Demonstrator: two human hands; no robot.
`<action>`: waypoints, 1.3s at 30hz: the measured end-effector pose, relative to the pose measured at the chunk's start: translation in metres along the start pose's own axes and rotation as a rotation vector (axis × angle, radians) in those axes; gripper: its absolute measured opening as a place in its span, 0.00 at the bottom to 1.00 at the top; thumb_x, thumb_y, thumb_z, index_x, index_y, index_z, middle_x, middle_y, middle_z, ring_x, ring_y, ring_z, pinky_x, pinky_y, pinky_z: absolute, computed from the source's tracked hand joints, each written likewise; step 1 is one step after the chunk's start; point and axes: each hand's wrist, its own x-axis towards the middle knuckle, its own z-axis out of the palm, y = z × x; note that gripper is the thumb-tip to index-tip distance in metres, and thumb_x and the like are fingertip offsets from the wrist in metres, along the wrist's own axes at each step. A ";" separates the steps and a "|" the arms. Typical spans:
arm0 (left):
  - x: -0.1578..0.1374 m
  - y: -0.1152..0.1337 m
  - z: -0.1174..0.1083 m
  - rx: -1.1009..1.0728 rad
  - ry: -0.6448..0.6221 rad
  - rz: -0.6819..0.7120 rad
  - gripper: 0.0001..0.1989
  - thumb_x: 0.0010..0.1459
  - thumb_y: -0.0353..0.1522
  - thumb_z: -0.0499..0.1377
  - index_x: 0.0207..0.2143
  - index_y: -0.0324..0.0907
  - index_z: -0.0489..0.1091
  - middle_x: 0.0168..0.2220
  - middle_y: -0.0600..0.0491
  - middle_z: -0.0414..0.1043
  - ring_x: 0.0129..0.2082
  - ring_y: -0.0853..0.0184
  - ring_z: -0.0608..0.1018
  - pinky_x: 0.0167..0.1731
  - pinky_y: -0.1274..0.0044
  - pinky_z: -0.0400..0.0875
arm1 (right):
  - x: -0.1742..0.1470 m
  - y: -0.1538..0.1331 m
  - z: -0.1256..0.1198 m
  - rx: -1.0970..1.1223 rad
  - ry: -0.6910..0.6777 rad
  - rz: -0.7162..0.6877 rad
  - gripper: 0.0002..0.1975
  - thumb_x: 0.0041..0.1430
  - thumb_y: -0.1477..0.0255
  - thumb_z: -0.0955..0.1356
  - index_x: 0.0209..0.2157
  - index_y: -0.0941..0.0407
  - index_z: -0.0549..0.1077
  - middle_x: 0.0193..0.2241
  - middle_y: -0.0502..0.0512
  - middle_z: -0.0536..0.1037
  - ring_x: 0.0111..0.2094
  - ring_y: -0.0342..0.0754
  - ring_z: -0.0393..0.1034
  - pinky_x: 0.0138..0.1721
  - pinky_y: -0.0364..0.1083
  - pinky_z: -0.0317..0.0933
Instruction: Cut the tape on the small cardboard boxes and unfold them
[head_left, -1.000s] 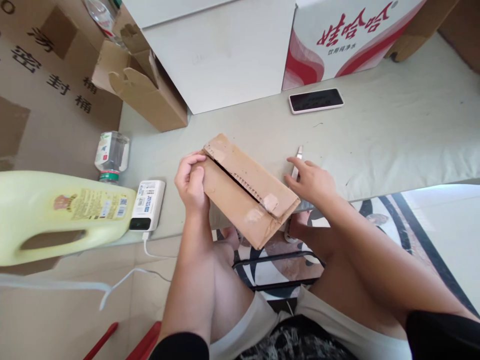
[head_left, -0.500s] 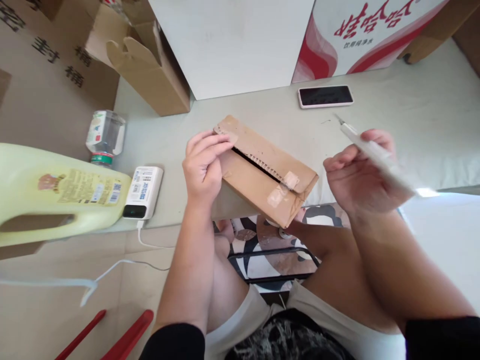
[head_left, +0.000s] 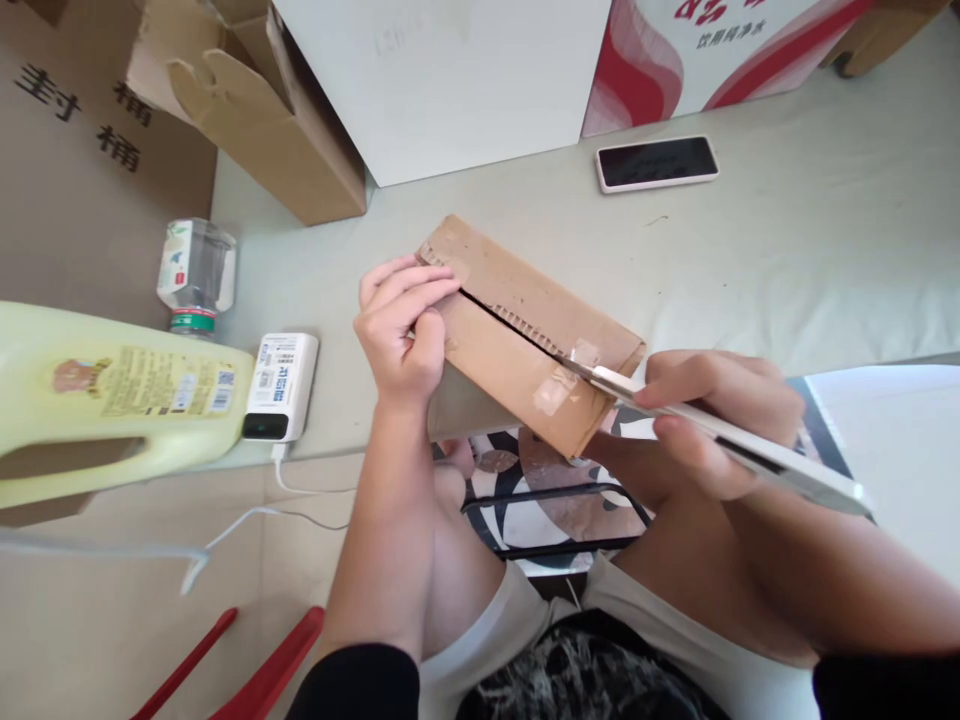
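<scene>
Our right hand [head_left: 739,400] grips a white cutter [head_left: 787,468], its tip apparently touching the box [head_left: 502,345] our left hand [head_left: 401,325] clasps; beyond the right, a red-and-white carton [head_left: 649,75] reads "饮用纯净水".

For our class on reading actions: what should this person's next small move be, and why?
Perhaps draw the knife gently along the slit, away from the left hand: its blade sits at the slit beside clear tape, the right hand grips the knife, and the left hand holds the cardboard box.
</scene>
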 end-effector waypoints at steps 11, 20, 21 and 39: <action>0.002 0.000 0.000 -0.036 -0.016 0.037 0.20 0.53 0.24 0.53 0.37 0.50 0.82 0.41 0.55 0.82 0.52 0.58 0.76 0.58 0.60 0.71 | 0.000 -0.011 -0.013 -0.036 0.004 0.052 0.11 0.51 0.84 0.63 0.29 0.54 0.69 0.17 0.45 0.61 0.17 0.37 0.52 0.19 0.42 0.47; 0.001 -0.001 0.001 -0.026 -0.016 0.028 0.21 0.53 0.23 0.52 0.37 0.50 0.82 0.38 0.53 0.79 0.52 0.58 0.75 0.59 0.59 0.69 | 0.002 -0.010 -0.007 -0.107 -0.036 0.049 0.12 0.48 0.84 0.62 0.29 0.52 0.68 0.16 0.45 0.68 0.15 0.39 0.57 0.17 0.40 0.52; 0.001 -0.001 0.001 -0.021 -0.015 0.026 0.20 0.53 0.24 0.52 0.36 0.49 0.82 0.38 0.53 0.79 0.51 0.58 0.75 0.59 0.59 0.69 | 0.002 -0.012 -0.009 -0.110 -0.040 0.056 0.12 0.48 0.85 0.62 0.29 0.53 0.68 0.17 0.45 0.68 0.15 0.38 0.57 0.17 0.40 0.51; 0.001 -0.001 0.006 -0.055 0.068 -0.048 0.11 0.53 0.30 0.53 0.29 0.47 0.76 0.32 0.52 0.75 0.44 0.60 0.76 0.61 0.60 0.67 | -0.016 -0.012 -0.026 -0.012 0.085 0.141 0.09 0.62 0.73 0.62 0.28 0.51 0.68 0.15 0.46 0.63 0.14 0.41 0.56 0.17 0.45 0.52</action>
